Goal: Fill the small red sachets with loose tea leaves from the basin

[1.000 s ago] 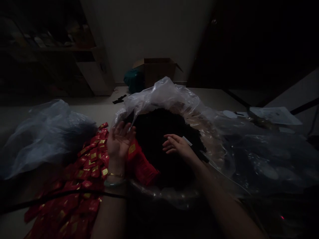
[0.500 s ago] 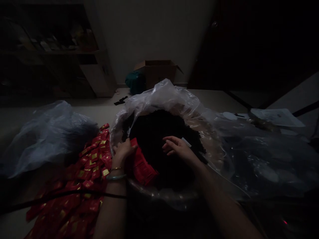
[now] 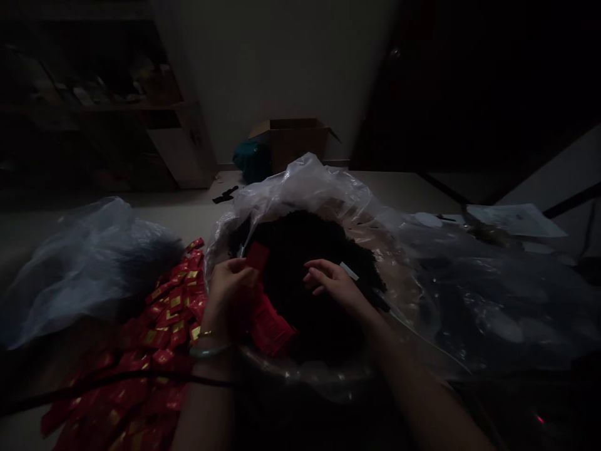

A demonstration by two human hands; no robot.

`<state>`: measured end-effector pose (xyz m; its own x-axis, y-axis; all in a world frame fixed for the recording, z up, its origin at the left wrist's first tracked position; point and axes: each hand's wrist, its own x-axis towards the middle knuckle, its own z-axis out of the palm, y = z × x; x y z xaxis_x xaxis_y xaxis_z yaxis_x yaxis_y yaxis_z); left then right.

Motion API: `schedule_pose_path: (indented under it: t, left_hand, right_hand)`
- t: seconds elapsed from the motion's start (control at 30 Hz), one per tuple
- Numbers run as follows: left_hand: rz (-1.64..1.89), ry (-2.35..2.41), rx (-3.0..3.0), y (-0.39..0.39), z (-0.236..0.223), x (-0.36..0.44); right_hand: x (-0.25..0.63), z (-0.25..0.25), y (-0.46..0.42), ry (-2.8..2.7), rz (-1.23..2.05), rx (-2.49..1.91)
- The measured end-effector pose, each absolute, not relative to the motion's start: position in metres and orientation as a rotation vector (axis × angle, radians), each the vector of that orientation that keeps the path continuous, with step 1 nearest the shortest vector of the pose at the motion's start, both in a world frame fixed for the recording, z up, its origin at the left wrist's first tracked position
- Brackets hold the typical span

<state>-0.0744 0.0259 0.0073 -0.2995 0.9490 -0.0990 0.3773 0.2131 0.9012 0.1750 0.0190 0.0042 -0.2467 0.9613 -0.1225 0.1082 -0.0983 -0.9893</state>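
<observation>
In dim light, my left hand point(image 3: 228, 282) pinches a small red packet point(image 3: 257, 255) upright at the left side of a plastic-lined tub. Just below it, a row of red packets point(image 3: 271, 329) rests inside the near-left rim. A dark, loose, crumbly heap point(image 3: 300, 250) fills the tub, whose clear plastic liner point(image 3: 307, 172) is bunched over the far rim. Above the heap, my right hand point(image 3: 328, 275) hovers with loosely bent fingers, and I see nothing in them. A short white strip point(image 3: 349, 270) lies on the heap beside that hand.
Many red-and-gold filled packets point(image 3: 173, 307) are piled left of the tub, near a translucent plastic bag point(image 3: 94, 263). A large clear bag point(image 3: 498, 307) lies on the right. Behind are an open cardboard box point(image 3: 299, 141) and a teal bundle point(image 3: 252, 160). A dark cord point(image 3: 117, 377) crosses the lower left.
My left hand has lifted a single red packet up beside the row and turned inward. My right hand's fingers have curled a little more, staying over the heap. The view has shifted slightly.
</observation>
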Motion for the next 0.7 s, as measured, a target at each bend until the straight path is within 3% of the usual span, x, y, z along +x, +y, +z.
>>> schedule_pose_path:
  t: [0.2, 0.33, 0.53, 0.7]
  left_hand:
    - [1.053, 1.334, 1.130, 0.013, 0.017, -0.037]
    - [1.086, 1.246, 1.083, 0.012, 0.014, -0.008]
    - [1.124, 1.194, 1.022, 0.012, 0.008, 0.012]
    - [1.111, 1.171, 1.070, 0.011, 0.010, 0.013]
  right_hand:
    - [0.166, -0.001, 0.012, -1.719, 0.656, -1.100]
    - [0.165, -0.004, 0.012, -1.896, 0.311, -1.092]
    - [0.167, -0.003, 0.012, -1.878, 0.010, -1.176]
    - [0.170, 0.003, 0.010, -1.834, -0.018, -1.218]
